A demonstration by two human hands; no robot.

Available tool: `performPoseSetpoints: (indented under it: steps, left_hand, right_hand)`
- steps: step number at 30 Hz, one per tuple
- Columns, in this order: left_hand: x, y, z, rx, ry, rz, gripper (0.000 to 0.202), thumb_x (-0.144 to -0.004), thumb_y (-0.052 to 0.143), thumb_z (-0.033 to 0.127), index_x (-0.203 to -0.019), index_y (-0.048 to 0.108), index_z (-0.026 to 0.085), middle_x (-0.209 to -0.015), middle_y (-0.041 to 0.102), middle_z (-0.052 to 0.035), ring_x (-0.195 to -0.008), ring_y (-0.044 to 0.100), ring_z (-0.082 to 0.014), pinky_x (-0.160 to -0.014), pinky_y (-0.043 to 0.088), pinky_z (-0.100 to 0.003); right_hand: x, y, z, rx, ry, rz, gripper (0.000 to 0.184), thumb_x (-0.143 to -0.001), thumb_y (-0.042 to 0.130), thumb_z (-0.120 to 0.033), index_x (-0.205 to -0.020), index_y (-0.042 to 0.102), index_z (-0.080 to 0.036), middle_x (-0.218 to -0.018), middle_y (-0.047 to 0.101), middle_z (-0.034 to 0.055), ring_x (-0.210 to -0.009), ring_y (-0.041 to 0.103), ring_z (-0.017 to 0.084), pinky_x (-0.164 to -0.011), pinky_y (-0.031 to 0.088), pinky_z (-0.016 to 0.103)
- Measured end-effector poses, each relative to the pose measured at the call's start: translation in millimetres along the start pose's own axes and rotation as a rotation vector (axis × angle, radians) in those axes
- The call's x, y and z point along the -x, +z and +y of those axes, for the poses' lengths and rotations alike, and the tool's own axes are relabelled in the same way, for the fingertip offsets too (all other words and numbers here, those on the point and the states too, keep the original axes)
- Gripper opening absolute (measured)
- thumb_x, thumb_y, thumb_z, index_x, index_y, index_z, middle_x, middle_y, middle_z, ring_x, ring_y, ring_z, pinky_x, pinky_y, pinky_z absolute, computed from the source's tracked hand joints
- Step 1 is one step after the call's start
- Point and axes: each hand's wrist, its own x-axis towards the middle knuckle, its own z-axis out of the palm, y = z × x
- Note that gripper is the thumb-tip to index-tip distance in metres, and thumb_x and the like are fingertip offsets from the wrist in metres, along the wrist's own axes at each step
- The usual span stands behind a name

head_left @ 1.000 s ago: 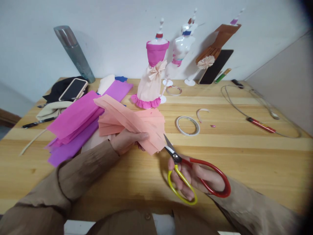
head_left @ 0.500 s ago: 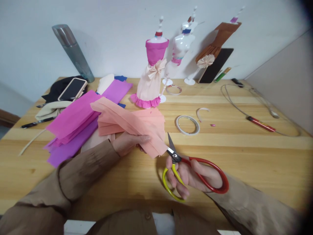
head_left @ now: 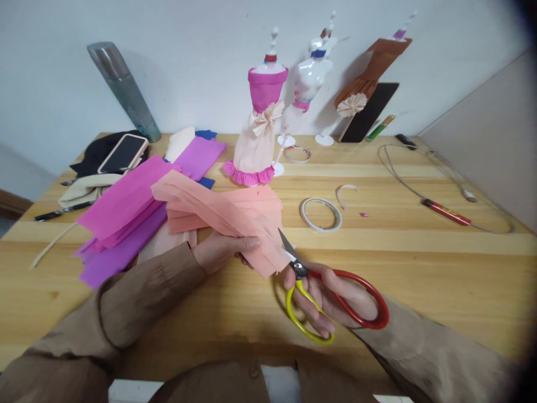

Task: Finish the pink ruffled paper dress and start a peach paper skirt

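My left hand (head_left: 229, 251) is closed on a long folded strip of peach crepe paper (head_left: 213, 210), thumb on top and the other fingers mostly hidden beneath. My right hand (head_left: 327, 296) grips scissors (head_left: 298, 267) with one red and one yellow handle. Their blades lie at the strip's right end, one on top and the other hidden by the paper. Behind the strip, more peach paper (head_left: 260, 204) is spread on the table. A stack of magenta and purple paper (head_left: 126, 204) lies to the left, beside my left forearm.
A small mannequin in a pink dress (head_left: 268, 89) stands at the back, with other mannequins to its right. Tape rolls (head_left: 321, 215), a red tool with a cable (head_left: 447, 211), a phone (head_left: 123, 153) and a spray bottle (head_left: 126, 89) are on the wooden table (head_left: 419, 280).
The scissor blades have moved slightly left over the paper and come closer together. The handles are closer too. My left hand holds the strip in nearly the same place.
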Motion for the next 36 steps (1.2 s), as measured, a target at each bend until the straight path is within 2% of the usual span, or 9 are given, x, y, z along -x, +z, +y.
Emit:
performPoseSetpoints:
  steps: [3,10,13,17,22,25,29,31,36]
  left_hand:
    - [0.0,0.6,-0.3,-0.017,0.002,-0.067,0.031,-0.072,0.074,0.043,-0.070,0.067,0.013,-0.063,0.061,-0.0059,-0.055,0.053,-0.0142,-0.051,0.037,-0.026]
    - [0.2,0.7,-4.7,-0.029,0.034,-0.024,0.033,-0.071,0.074,0.045,-0.069,0.068,0.013,-0.062,0.062,-0.0063,-0.055,0.054,-0.0145,-0.053,0.043,-0.028]
    - [0.3,1.6,-4.1,-0.045,0.041,-0.020,0.034,-0.071,0.074,0.046,-0.071,0.069,0.013,-0.062,0.062,-0.0063,-0.056,0.055,-0.0150,-0.055,0.045,-0.029]
    - [1.3,2.9,-3.2,-0.067,0.017,-0.015,0.033,-0.071,0.074,0.046,-0.074,0.069,0.013,-0.065,0.063,-0.0066,-0.059,0.055,-0.0162,-0.058,0.045,-0.031]
    - [4.6,4.8,-5.9,-0.062,-0.004,0.084,0.031,-0.070,0.075,0.043,-0.074,0.069,0.012,-0.066,0.063,-0.0062,-0.061,0.057,-0.0165,-0.057,0.044,-0.030]
    - [6.9,6.2,-5.8,-0.081,-0.015,0.092,0.031,-0.072,0.074,0.042,-0.073,0.068,0.011,-0.065,0.064,-0.0065,-0.060,0.057,-0.0159,-0.054,0.043,-0.027]
    - [10.0,8.1,-3.8,-0.070,0.005,0.092,0.032,-0.074,0.073,0.041,-0.086,0.070,0.011,-0.073,0.067,-0.0076,-0.064,0.059,-0.0164,-0.051,0.041,-0.025]
    - [11.5,9.8,-3.6,-0.049,0.025,0.138,0.034,-0.076,0.072,0.041,-0.093,0.069,0.012,-0.078,0.068,-0.0077,-0.067,0.060,-0.0166,-0.051,0.041,-0.024]
    - [13.8,15.9,-6.0,0.045,0.053,0.270,0.032,-0.074,0.074,0.037,-0.093,0.067,0.013,-0.077,0.066,-0.0060,-0.066,0.057,-0.0158,-0.054,0.041,-0.026]
  right_hand:
    - [1.3,-3.9,2.3,0.010,0.014,0.016,0.049,-0.094,0.042,-0.059,-0.109,0.055,-0.013,-0.061,0.053,-0.0040,-0.035,0.039,0.005,-0.038,0.039,0.020]
    - [-2.2,9.8,-3.0,0.026,0.016,0.032,0.040,-0.096,0.043,-0.053,-0.103,0.058,-0.016,-0.050,0.041,-0.0093,-0.032,0.031,0.003,-0.035,0.035,0.014]
    - [-2.2,9.7,-1.8,0.011,0.005,0.027,0.038,-0.097,0.042,-0.052,-0.099,0.058,-0.017,-0.052,0.040,-0.0093,-0.031,0.030,0.002,-0.035,0.035,0.013]
    - [-1.8,7.6,-0.8,0.001,-0.005,0.009,0.039,-0.097,0.042,-0.051,-0.103,0.061,-0.018,-0.053,0.040,-0.0090,-0.032,0.030,0.002,-0.035,0.036,0.012]
    - [-1.3,7.8,-0.5,0.006,0.001,0.016,0.040,-0.096,0.043,-0.052,-0.106,0.063,-0.019,-0.053,0.040,-0.0086,-0.031,0.030,0.002,-0.035,0.036,0.012]
    - [-1.6,8.9,-1.1,0.002,0.015,0.030,0.040,-0.094,0.046,-0.053,-0.104,0.065,-0.020,-0.051,0.040,-0.0085,-0.031,0.030,0.002,-0.035,0.037,0.013]
    - [-2.2,11.3,-3.8,0.035,0.008,0.050,0.039,-0.094,0.048,-0.053,-0.103,0.065,-0.020,-0.050,0.041,-0.0082,-0.032,0.031,0.002,-0.036,0.037,0.013]
    - [-2.3,12.4,-4.8,0.058,0.017,0.061,0.039,-0.093,0.048,-0.054,-0.103,0.065,-0.020,-0.050,0.042,-0.0080,-0.032,0.032,0.003,-0.036,0.037,0.013]
    - [-2.1,11.8,-2.7,0.065,0.007,0.063,0.040,-0.094,0.046,-0.053,-0.102,0.064,-0.019,-0.050,0.041,-0.0081,-0.031,0.031,0.003,-0.035,0.037,0.013]
